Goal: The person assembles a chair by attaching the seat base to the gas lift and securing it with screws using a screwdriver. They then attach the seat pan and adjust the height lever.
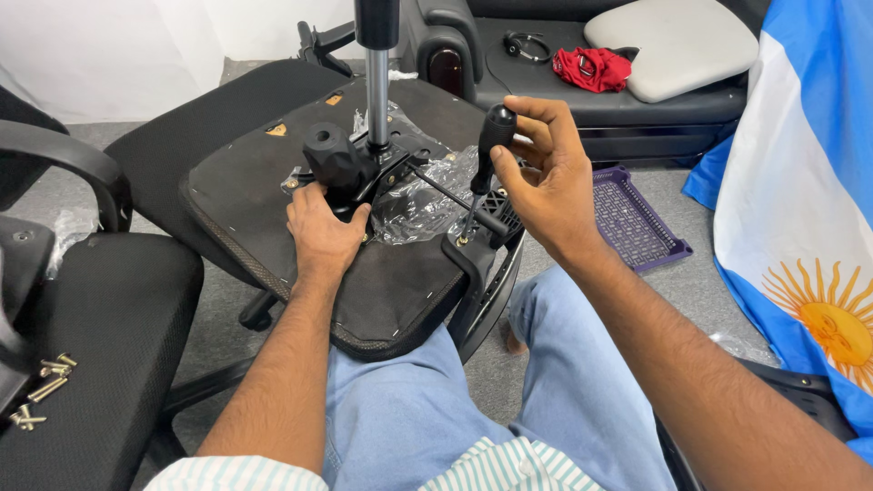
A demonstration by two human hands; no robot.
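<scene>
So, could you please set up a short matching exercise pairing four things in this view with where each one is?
Things:
1. screwdriver
2. loose bolts
3. purple tray
4. red cloth

Places:
A. on the grey floor
B. on the black sofa
C. in the right hand
D. on the chair seat at left

Pairs: 1-C, 2-D, 3-A, 4-B

The screwdriver (486,150) has a matt black handle, plastic or rubber by the look, and a thin metal shaft. The upturned seat base (273,195) is rough dark board. Its mechanism (350,164) is dull black, with crinkled glossy clear plastic wrap (423,195) beside it and a shiny polished metal column (377,86). The near-left screws (41,386) look brassy.
</scene>
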